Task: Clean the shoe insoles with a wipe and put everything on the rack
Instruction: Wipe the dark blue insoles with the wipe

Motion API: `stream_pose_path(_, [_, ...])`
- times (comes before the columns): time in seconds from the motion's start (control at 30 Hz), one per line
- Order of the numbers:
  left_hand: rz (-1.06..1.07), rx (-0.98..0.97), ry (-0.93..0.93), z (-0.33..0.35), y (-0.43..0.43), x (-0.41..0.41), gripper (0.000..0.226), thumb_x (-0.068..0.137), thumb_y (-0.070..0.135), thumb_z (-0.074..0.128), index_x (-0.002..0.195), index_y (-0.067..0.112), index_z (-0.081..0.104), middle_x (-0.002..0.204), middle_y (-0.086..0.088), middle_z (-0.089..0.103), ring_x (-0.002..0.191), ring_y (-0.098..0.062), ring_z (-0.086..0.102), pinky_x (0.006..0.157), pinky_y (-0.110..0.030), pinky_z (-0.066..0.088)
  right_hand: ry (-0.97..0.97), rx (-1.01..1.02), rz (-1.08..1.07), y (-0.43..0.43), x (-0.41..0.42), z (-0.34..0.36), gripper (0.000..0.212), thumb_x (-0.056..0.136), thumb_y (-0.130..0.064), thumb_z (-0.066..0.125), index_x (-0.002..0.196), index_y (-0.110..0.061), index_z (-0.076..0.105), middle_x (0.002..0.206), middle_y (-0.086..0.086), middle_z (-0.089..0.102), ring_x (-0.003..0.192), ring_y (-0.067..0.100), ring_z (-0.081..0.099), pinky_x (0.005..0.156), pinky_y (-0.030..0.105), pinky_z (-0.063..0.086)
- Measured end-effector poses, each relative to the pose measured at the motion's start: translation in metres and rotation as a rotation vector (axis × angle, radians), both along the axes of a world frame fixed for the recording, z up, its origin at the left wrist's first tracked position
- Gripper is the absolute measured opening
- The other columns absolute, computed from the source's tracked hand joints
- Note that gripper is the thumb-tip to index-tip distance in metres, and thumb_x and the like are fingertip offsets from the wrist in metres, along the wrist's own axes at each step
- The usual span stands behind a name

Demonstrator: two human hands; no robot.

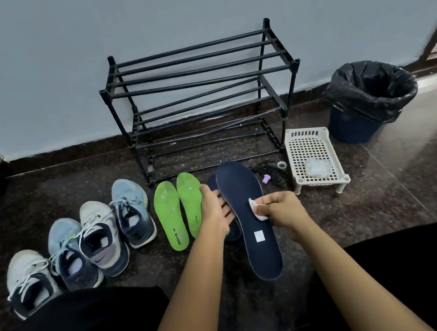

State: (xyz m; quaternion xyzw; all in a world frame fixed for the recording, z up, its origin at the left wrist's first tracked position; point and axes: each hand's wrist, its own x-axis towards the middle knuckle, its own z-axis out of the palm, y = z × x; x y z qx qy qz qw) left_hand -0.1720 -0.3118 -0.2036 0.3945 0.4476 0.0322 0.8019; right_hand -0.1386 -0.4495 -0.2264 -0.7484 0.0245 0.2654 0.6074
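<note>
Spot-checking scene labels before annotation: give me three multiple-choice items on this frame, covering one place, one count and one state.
1. Where is the white perforated plastic basket?
A. on the black metal rack
B. on the floor between that rack and the black-lined bin
C. inside the bin

2. How many bright green foam insoles lie on the floor?
A. one
B. four
C. two

3. What is the right hand doing?
A. pinching a white wipe against the navy foam insole
B. hanging empty
C. gripping the basket

Key:
1. B, because the basket stands right of the rack and left of the bin.
2. C, because a pair lies side by side.
3. A, because the wipe shows at its fingertips on the insole.
</note>
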Motion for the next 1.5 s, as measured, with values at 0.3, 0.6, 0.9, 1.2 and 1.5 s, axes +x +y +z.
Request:
stream_pose_path(0.3, [0.006,-0.014,0.219,-0.077,-0.001,-0.016,0.043,0.105,0.032,0.038,0.139,0.007,0.047,0.136,-0.012,0.057,0.120,-0.027,0.056,0.087,-0.035,0.048,0.091,-0.146,-0.130,0.001,0.028,-0.079,0.006,0.069,-0.012,0.075,0.071,-0.017,0.075,0.074,0.000,0.074,0.079,0.017,0.070,0.081,0.036,0.056])
stream_pose_path(0.6, [0.006,-0.004,0.312,-0.137,0.008,-0.002,0.034,0.102,0.025,0.044,0.131,0.007,0.053,0.123,-0.013,0.058,0.103,-0.024,0.055,0.094,-0.039,0.047,0.184,-0.212,-0.129,0.013,0.084,-0.159,0.006,0.064,-0.012,0.078,0.068,-0.016,0.075,0.076,0.004,0.074,0.083,0.022,0.070,0.083,0.044,0.056])
stream_pose_path(0.9, [-0.052,0.205,0.463,-0.198,0.007,0.019,0.017,0.096,0.016,0.053,0.085,0.003,0.055,0.074,-0.007,0.053,0.068,-0.023,0.051,0.076,-0.036,0.048,0.197,-0.274,-0.210,0.037,0.125,-0.169,0.012,0.069,-0.005,0.077,0.078,-0.010,0.072,0.086,0.008,0.071,0.083,0.022,0.066,0.081,0.036,0.055])
stream_pose_path(1.2, [-0.156,0.358,0.565,-0.228,0.009,0.038,0.031,0.091,0.018,0.060,0.115,-0.002,0.062,0.111,-0.022,0.067,0.100,-0.036,0.065,0.077,-0.038,0.052,0.137,-0.376,-0.166,0.053,0.149,-0.185,0.023,0.074,-0.006,0.073,0.061,-0.017,0.059,0.073,0.000,0.063,0.082,0.018,0.060,0.082,0.029,0.050])
stream_pose_path(1.5, [-0.135,0.410,0.613,-0.248,0.012,0.044,0.026,0.089,0.016,0.063,0.109,-0.001,0.063,0.108,-0.023,0.067,0.094,-0.036,0.067,0.073,-0.039,0.053,0.051,-0.404,-0.030,0.058,0.153,-0.194,0.012,0.079,-0.004,0.068,0.070,-0.011,0.065,0.070,-0.002,0.060,0.069,0.009,0.055,0.056,0.013,0.041])
